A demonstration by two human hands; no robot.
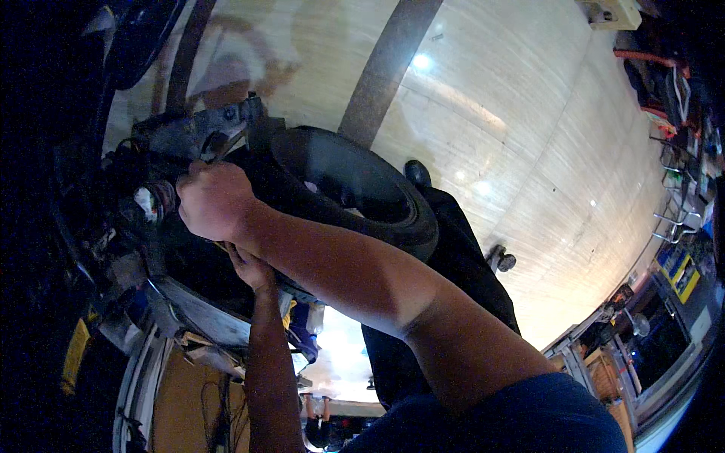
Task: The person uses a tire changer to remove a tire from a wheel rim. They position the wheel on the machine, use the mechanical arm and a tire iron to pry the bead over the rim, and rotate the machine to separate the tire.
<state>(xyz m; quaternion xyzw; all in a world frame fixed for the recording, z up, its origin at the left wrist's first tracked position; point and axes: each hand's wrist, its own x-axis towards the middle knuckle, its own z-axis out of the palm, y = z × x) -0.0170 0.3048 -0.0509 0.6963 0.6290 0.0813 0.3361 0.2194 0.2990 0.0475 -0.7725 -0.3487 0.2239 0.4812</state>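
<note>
My left forearm [273,370] rises from below, and the left hand [253,270] sits just under my right wrist; its fingers are partly hidden, so I can't tell whether they grip anything. My right forearm [325,257] slants over from the lower right, and the right hand [215,202] is curled into a fist, knuckles up; what it closes on, if anything, is out of sight beneath it.

The black tyre [355,175] lies to the right of my fist and a little beyond it, my right forearm crossing its near side. In this view its oval runs long from upper left to lower right, roughly alongside that forearm, and of my two hands the right is nearer its upper-left end. Just past the knuckles stands a grimy metal bracket [226,117].

Farther right are my dark shoe [417,174] and then the pale floor [544,181].
</note>
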